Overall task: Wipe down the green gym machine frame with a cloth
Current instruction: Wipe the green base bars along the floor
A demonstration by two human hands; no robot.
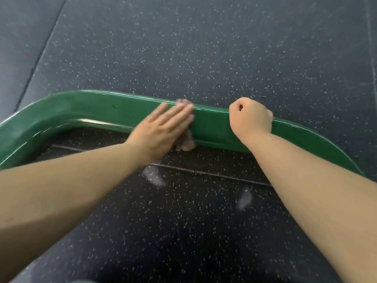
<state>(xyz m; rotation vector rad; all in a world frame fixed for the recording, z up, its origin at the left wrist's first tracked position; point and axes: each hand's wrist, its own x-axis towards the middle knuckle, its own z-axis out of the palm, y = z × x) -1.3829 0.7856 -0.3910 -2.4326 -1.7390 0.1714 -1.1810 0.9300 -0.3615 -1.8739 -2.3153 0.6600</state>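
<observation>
A glossy green frame bar [85, 108] curves across the view just above the floor, bending down at both ends. My left hand [163, 127] lies flat with straight fingers on a small pinkish-grey cloth [184, 142], pressing it against the bar's near face; the cloth shows above my fingertips and below my palm. My right hand [251, 117] sits on the bar further right, its fingers curled over the bar's top edge and hidden behind it.
Dark rubber floor [204, 48] with white speckles lies all around and under the bar. A floor tile seam [214, 174] runs below the bar. Another seam [40, 50] crosses the upper left. Pale smudges [155, 177] mark the floor near my arms.
</observation>
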